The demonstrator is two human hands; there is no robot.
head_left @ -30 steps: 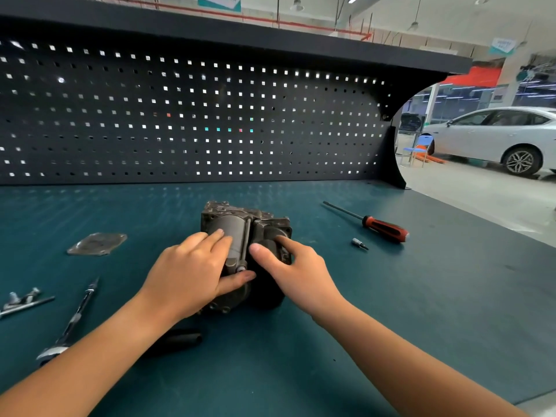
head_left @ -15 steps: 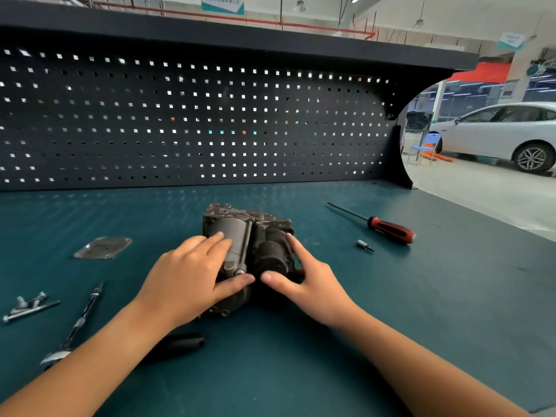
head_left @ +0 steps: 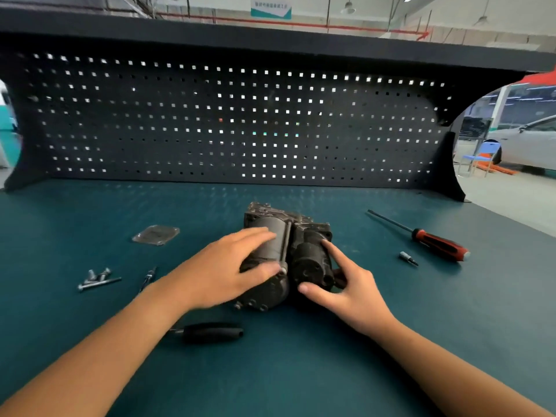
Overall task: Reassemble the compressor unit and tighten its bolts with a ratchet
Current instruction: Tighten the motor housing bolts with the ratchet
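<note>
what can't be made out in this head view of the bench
Compressor unit: near left face hidden under the left hand, head view.
Left hand: motion-blurred, grip unclear.
Thin tool: lower end hidden by the left forearm.
Black handle: left end hidden by that forearm.
Loose bolts: too small to count.
Small bit: tip type too small.

The right hand point(head_left: 352, 296) was slid off the top of the dark cylinder point(head_left: 313, 263) of the compressor point(head_left: 264, 213) to its right side, so that the near end face was uncovered. Its forefinger was laid straight along the cylinder. Its thumb, almost touching that of the left hand point(head_left: 222, 272) a second earlier, was drawn apart from it. The view was swung left: the bolts point(head_left: 97, 278) were brought further in, and the car point(head_left: 529, 145) was pushed to the right edge.
</note>
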